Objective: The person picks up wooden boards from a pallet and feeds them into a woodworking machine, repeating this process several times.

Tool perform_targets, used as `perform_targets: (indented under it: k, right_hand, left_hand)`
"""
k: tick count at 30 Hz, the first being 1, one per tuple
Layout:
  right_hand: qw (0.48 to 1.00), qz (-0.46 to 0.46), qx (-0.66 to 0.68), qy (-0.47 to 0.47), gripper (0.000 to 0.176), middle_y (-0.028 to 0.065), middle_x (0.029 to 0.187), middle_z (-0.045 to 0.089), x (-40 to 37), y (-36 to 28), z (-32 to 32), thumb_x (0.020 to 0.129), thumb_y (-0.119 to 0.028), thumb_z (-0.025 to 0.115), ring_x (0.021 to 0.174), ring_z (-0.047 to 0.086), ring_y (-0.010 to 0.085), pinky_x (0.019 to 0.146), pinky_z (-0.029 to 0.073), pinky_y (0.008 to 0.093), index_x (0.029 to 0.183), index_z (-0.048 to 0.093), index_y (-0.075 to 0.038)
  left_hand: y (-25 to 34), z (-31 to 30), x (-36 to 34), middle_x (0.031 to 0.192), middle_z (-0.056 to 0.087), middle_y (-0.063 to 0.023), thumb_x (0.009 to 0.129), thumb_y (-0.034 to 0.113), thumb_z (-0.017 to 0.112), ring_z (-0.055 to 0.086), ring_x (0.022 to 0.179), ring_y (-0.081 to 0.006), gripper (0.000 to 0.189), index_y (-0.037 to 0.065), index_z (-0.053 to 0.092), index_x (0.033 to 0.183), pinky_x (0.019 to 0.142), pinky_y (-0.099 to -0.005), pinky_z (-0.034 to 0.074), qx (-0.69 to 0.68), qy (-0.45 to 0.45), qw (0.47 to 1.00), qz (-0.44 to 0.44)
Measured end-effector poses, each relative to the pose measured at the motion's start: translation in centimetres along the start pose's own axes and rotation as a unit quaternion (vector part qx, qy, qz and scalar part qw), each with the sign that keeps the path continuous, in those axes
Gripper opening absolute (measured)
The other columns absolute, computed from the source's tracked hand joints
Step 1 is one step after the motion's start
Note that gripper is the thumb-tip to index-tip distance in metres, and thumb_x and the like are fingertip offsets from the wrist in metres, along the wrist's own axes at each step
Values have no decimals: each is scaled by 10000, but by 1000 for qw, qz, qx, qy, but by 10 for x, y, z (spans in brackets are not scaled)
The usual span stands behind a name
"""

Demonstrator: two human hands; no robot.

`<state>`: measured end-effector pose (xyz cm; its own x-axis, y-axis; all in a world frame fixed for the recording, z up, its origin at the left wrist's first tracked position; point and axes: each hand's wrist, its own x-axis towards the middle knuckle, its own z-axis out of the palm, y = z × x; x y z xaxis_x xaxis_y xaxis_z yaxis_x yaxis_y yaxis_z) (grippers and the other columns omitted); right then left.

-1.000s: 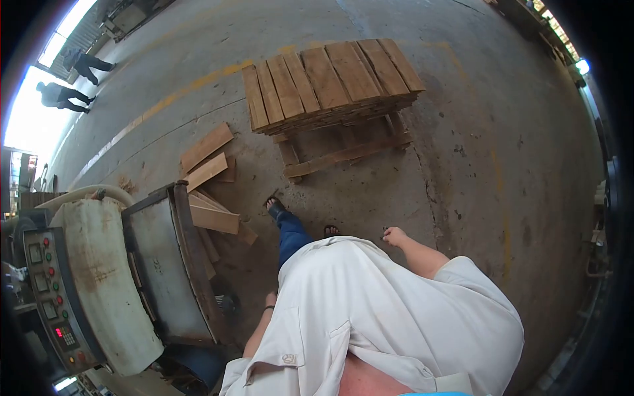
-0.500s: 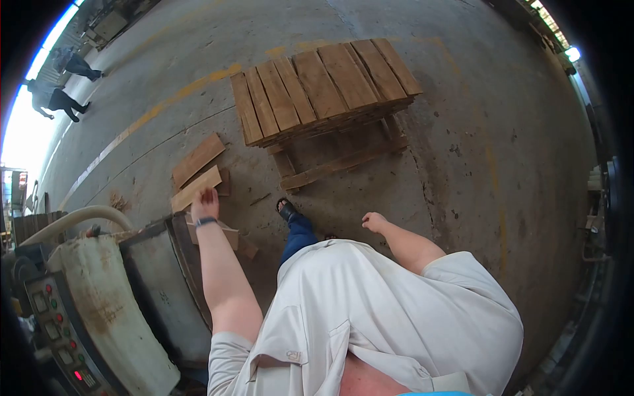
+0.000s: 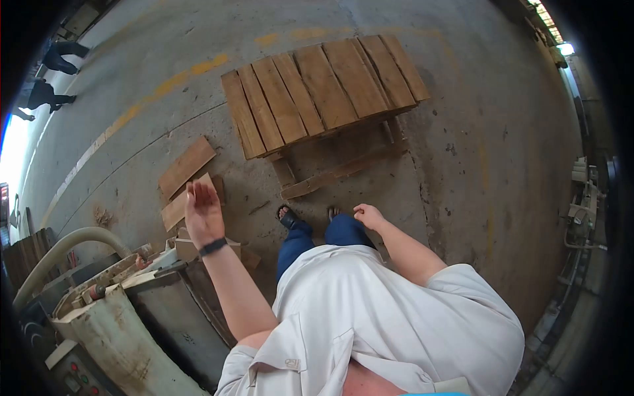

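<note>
My left hand is raised with the palm showing and fingers stretched, nothing in it. It overlaps the view of a light board on the floor at the left; whether they touch is unclear. A redder board lies just beyond. My right hand hangs near my right knee, its fingers curled in and nothing visible in them. In front of me, a layer of brown boards lies side by side on a low wooden support.
At the lower left is a worn machine with a thick pale hose and a button panel. Two people are partly visible at the upper left. More machinery lines the right edge. Yellow lines mark the floor.
My left hand has opened out and turned its palm into view. The stacked boards look nearer, and both my legs now show. The two people appear closer to the left edge.
</note>
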<state>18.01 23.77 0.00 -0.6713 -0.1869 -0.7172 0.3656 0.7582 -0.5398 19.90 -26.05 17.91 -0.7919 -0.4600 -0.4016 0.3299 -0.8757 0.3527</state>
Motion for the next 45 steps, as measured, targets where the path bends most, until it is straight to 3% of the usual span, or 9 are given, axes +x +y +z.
perform_targets:
  k: [4, 8, 14, 18, 21, 24, 27, 30, 45]
  right_hand:
    - [1000, 16, 1, -14, 321, 72, 911, 692, 49, -19, -16, 830, -142, 669, 833, 646, 160, 780, 505, 292, 1129, 651, -25]
    - [998, -25, -54, -14, 326, 107, 892, 696, 127, -29, -22, 821, -168, 689, 857, 669, 244, 798, 517, 351, 1123, 654, -50]
    - [985, -55, -160, -39, 339, 116, 927, 681, 263, -72, -37, 816, -172, 696, 870, 656, 251, 802, 513, 346, 1129, 652, -51]
    - [984, -69, -165, -18, 514, 173, 1275, 561, 341, -115, -41, 811, -205, 689, 1176, 548, 332, 992, 453, 392, 1278, 556, -39]
    - [987, -71, -144, 27, 707, 214, 1416, 425, 385, -143, -39, 805, -222, 702, 1295, 441, 359, 1078, 385, 393, 1404, 398, -2]
    - [987, -75, -134, 56, 833, 245, 1483, 317, 426, -147, -27, 800, -232, 712, 1360, 354, 368, 1116, 340, 390, 1458, 273, 28]
    - [988, -27, -123, 84, 891, 246, 1453, 339, 439, -160, -17, 781, -268, 736, 1331, 380, 376, 1112, 345, 396, 1466, 252, 30]
    - [986, 15, -119, 112, 923, 242, 1418, 370, 443, -166, -13, 756, -317, 762, 1307, 397, 378, 1107, 349, 413, 1464, 274, 17]
    - [989, 66, -77, 108, 964, 251, 1382, 372, 421, -123, -4, 653, -341, 841, 1307, 371, 386, 1114, 323, 429, 1430, 368, -23]
  left_hand:
    - [-17, -46, -10, 1098, 677, -116, 963, 143, 556, 643, 1032, -241, 217, 42, 613, 1147, 926, -380, 530, 134, 100, 986, -1]
    - [-64, -106, -5, 1126, 661, -107, 963, 130, 559, 648, 992, -222, 256, 46, 575, 1205, 846, -344, 546, 279, 194, 937, -81]
    - [-145, -169, 87, 1226, 604, -117, 935, 93, 594, 615, 1029, -189, 429, 7, 476, 1339, 845, -291, 517, 484, 216, 836, -141]
    - [-185, -235, 189, 1353, 508, -193, 907, 105, 621, 513, 1234, -270, 576, -48, 380, 1406, 1031, -354, 420, 601, 174, 775, -93]
    - [-211, -283, 263, 1418, 422, -263, 858, 157, 680, 441, 1309, -351, 714, -56, 322, 1437, 1087, -410, 368, 680, 145, 716, -54]
    - [-222, -245, 311, 1424, 384, -301, 804, 217, 733, 404, 1327, -390, 825, -61, 295, 1446, 1102, -436, 351, 805, 141, 574, -61]
    - [-241, -264, 347, 1427, 352, -302, 768, 266, 762, 392, 1314, -415, 902, -62, 276, 1453, 1094, -452, 359, 813, 163, 553, -84]
    - [-252, -241, 357, 1431, 327, -317, 756, 344, 775, 389, 1312, -431, 942, -51, 284, 1457, 1097, -425, 358, 845, 221, 471, -124]
    - [-266, -248, 298, 1347, 402, -273, 727, 297, 807, 411, 1264, -423, 792, -31, 447, 1352, 1065, -463, 383, 839, 246, 481, -68]
